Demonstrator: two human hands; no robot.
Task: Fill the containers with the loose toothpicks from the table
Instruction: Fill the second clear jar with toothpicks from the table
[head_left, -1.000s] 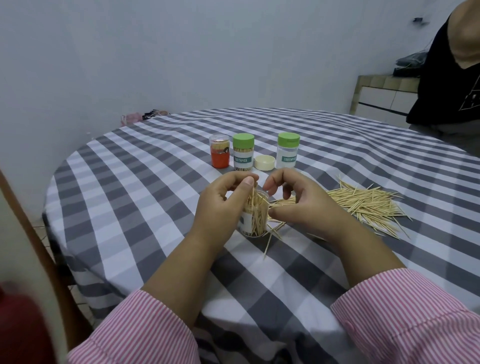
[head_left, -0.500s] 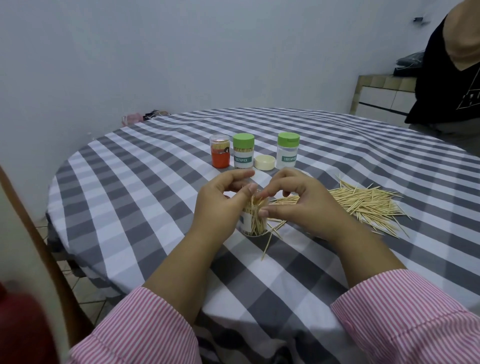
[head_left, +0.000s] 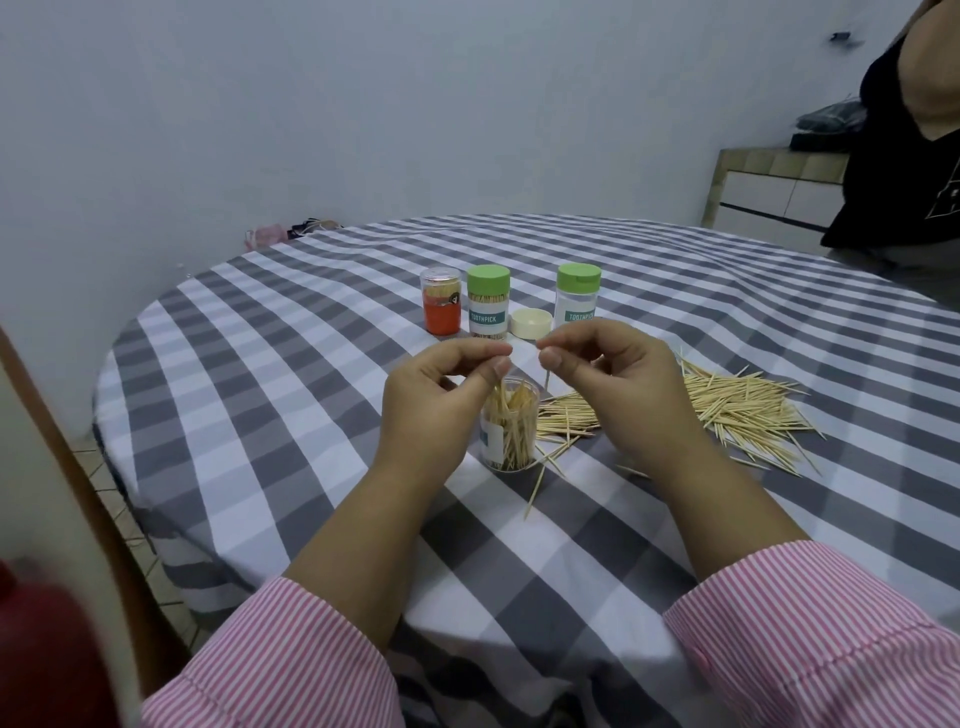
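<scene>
A clear open container (head_left: 511, 439), partly filled with upright toothpicks, stands on the checked tablecloth between my hands. My left hand (head_left: 441, 400) hovers just above its left rim, thumb and forefinger pinched at the tips of toothpicks that stick out of it. To the right of the rim, my right hand (head_left: 618, 384) pinches a single toothpick (head_left: 546, 380) that hangs down below the thumb. A loose toothpick pile (head_left: 737, 410) lies to the right, partly hidden by that hand. A few stray toothpicks (head_left: 535, 488) lie beside the container.
Behind stand an orange container (head_left: 441, 304), two green-lidded containers (head_left: 488, 304) (head_left: 577, 301) and a loose cream lid (head_left: 531, 323). A person in black (head_left: 904, 156) stands at the far right. A chair back (head_left: 78, 467) is at my left; the round table's edge (head_left: 119, 364) curves nearby.
My left hand has let go of the container's side and risen to its rim. My right hand has lifted up and away to the right with one toothpick.
</scene>
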